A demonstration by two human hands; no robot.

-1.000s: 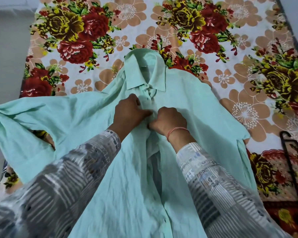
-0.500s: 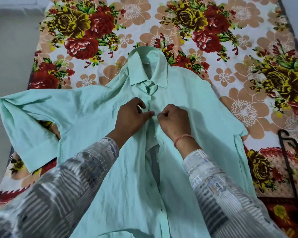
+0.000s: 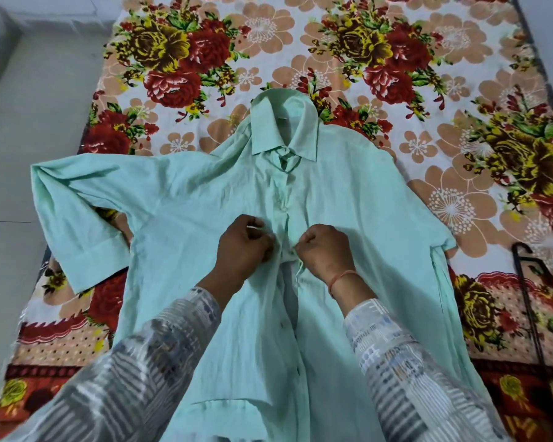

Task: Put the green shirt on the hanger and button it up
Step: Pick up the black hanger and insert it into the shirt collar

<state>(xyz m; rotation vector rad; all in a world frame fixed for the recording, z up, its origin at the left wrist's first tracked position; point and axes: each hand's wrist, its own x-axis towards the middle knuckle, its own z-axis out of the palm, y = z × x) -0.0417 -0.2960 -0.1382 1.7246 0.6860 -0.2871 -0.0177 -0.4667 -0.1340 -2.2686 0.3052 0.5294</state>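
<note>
Hands, two, mine, meeting at the placket mid-chest. Left hand (image 3: 243, 247): fingers curled, pinching one front edge of the green shirt (image 3: 179, 199). Right hand (image 3: 324, 250): curled like a fist, pinching the opposite edge; red thread (image 3: 342, 277) round its wrist. Shirt: lies front up on the floral bedsheet (image 3: 205, 59), one sleeve (image 3: 87, 237) folded out at far left, collar (image 3: 283, 126) pointing away from me. Front closed above my hands, gaping below them. Far right, near the shirt's side: black hooked frame (image 3: 528, 298) on the sheet.
</note>
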